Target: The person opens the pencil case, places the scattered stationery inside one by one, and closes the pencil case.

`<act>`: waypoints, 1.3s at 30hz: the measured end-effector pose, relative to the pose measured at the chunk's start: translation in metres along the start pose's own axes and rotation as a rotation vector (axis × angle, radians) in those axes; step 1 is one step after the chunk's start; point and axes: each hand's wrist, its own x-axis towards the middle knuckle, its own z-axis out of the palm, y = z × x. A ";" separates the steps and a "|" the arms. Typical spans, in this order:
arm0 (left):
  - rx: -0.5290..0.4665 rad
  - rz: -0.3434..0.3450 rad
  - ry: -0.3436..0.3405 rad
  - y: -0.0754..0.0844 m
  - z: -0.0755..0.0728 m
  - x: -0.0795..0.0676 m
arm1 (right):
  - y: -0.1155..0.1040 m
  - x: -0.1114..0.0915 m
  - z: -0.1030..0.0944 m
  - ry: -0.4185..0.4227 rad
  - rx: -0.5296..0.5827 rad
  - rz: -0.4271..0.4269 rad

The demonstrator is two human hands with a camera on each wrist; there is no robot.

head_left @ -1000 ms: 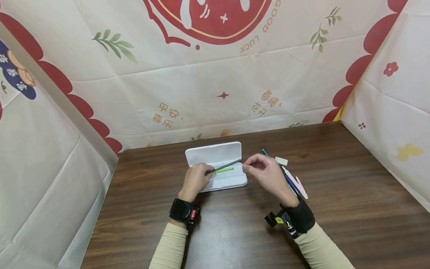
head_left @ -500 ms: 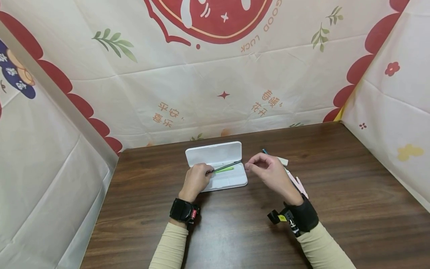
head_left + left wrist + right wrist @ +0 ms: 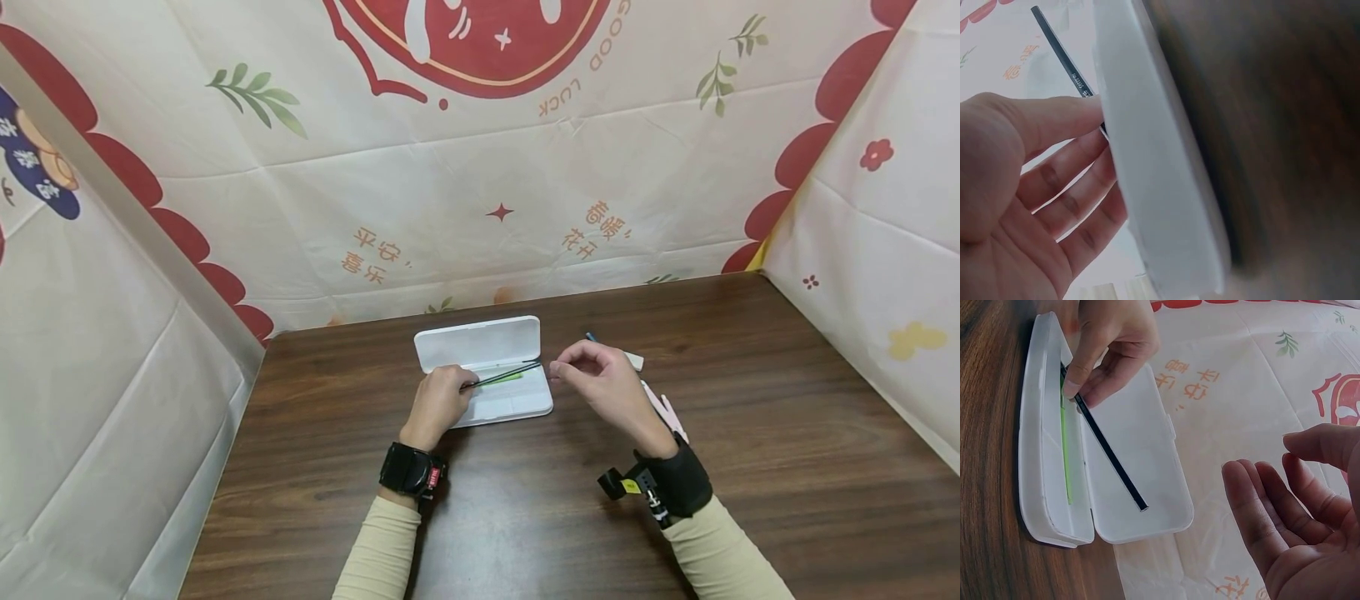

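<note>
My left hand (image 3: 440, 398) reaches over the left part of an open white pencil case (image 3: 525, 404). Between thumb and fingers it pinches a black pencil (image 3: 1113, 456), which slants above the tray with its free end toward the right. A slim bright green stick-like item (image 3: 1066, 456) lies inside the case, partly covered by that hand and the pencil. My right hand (image 3: 596, 383) hovers just off the case's right end. Its fingers are loosely bent with nothing between them, as the right wrist view (image 3: 1297, 506) of the hand confirms.
Beyond the right hand lie a white eraser (image 3: 634, 362), a pink pen-like item (image 3: 670, 417) and a blue stick's tip (image 3: 591, 337), partly hidden by that hand. The case's raised lid (image 3: 480, 342) leans toward the back. A printed cloth (image 3: 450, 192) hangs behind the table (image 3: 315, 467).
The pencil's free end has dipped slightly toward the case. My right hand has shifted a little to the right, covering more of the items there. The left hand has hardly moved.
</note>
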 end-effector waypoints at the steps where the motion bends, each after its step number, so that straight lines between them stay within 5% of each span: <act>1: 0.000 0.006 0.000 0.000 0.000 0.000 | 0.000 0.000 0.000 0.000 0.000 0.001; 13: -0.006 0.028 0.005 0.001 -0.001 -0.001 | -0.002 0.001 -0.002 -0.006 -0.019 0.001; 19: -0.001 0.018 -0.002 0.001 -0.002 0.000 | -0.025 -0.004 -0.007 -0.013 -0.068 0.026; 25: -0.013 0.004 -0.011 0.003 -0.006 0.000 | 0.001 0.002 -0.014 -0.081 -0.057 0.048; 39: -0.043 -0.073 -0.048 0.005 -0.012 0.001 | 0.013 0.004 -0.033 -0.138 -0.192 0.084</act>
